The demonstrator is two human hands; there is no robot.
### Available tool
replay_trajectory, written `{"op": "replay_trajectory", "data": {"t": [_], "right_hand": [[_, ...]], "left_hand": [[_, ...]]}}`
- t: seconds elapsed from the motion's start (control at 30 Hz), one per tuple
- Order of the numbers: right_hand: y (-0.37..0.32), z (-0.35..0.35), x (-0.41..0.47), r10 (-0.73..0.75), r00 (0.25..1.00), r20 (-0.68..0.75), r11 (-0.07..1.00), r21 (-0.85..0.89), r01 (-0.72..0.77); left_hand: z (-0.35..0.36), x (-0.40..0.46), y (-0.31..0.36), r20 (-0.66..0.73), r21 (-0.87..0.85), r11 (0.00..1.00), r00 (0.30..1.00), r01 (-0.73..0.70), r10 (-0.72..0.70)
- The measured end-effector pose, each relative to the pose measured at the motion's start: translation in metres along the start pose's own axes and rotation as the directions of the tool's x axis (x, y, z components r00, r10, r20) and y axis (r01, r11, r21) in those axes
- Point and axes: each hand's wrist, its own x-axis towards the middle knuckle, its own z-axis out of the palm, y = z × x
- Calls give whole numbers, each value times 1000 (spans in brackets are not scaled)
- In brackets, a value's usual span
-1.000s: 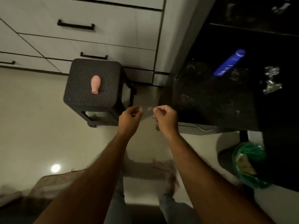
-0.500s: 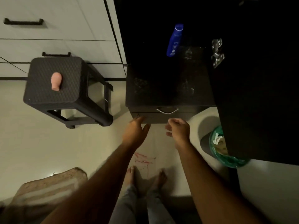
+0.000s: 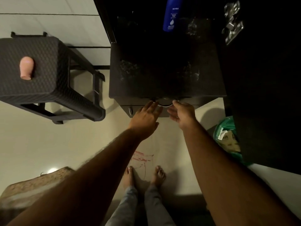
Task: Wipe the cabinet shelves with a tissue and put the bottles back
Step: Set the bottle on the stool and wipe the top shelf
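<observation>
A dusty black cabinet shelf (image 3: pixel 162 75) fills the upper middle. A blue lotion bottle (image 3: pixel 172 13) lies at its back. Under the shelf's front edge is a drawer with a curved metal handle (image 3: pixel 165 105). My left hand (image 3: pixel 146 118) reaches to that handle with straight fingers, fingertips at its left end. My right hand (image 3: pixel 182 115) is beside it, fingers relaxed, fingertips near the handle's right end. Neither hand holds anything. A pink bottle (image 3: pixel 26 67) lies on the dark woven stool (image 3: pixel 40 82) at the left. No tissue is visible.
A metal hinge (image 3: pixel 232 22) shines on the open black door (image 3: pixel 268 79) at the right. A green-lined bin (image 3: pixel 229 141) with rubbish stands below it. My bare feet (image 3: pixel 145 178) stand on the pale floor, a mat (image 3: pixel 32 186) at the lower left.
The view has swung from the stool toward the cabinet and closer. My hands, pinching something small together a second ago, have parted and reached forward to the drawer handle.
</observation>
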Motion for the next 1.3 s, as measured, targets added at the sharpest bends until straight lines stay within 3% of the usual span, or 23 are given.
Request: {"op": "replay_trajectory", "data": {"t": [0.17,0.3,0.4,0.47,0.53,0.57,0.6,0.63,0.73,0.8,0.93,1.1,1.3], "right_hand": [[7,0,7,-42,999,1,998,-49,42],[15,-9,-8,-75,997,-19,990,-119,72],[26,-24,-26,-313,945,-90,869,-429,247],[28,-36,-47,-592,800,-102,660,-631,408],[22,-43,-66,-841,541,-17,384,-724,573],[16,-45,-74,-907,418,41,247,-754,609],[9,-46,-76,-930,350,108,142,-774,617],[2,-45,-77,-915,360,183,81,-790,608],[-9,-43,-67,-718,603,347,14,-859,511],[-7,-44,-63,-638,664,389,-62,-886,459],[4,-55,-67,-610,677,411,-61,-876,478],[38,-71,-83,-631,661,407,7,-849,529],[58,-83,-105,-598,710,371,72,-858,508]], "left_hand": [[10,-3,2,-65,-106,994,998,19,-26],[7,-28,8,-332,-249,968,935,40,-124],[2,-45,7,-504,-200,980,858,-2,-101],[-5,-52,6,-554,-174,985,826,8,-104],[-11,-52,4,-547,-160,986,826,54,-134],[-14,-52,3,-521,-153,985,840,80,-150],[-17,-52,3,-488,-145,984,858,99,-159],[-19,-51,3,-455,-137,984,876,111,-162],[-24,-48,5,-398,-141,980,898,142,-188],[-28,-48,8,-372,-180,970,901,166,-223],[-36,-54,9,-288,-254,951,924,178,-250],[-46,-69,14,-19,-345,918,976,198,-218],[-44,-81,19,198,-361,896,960,258,-197]]}}
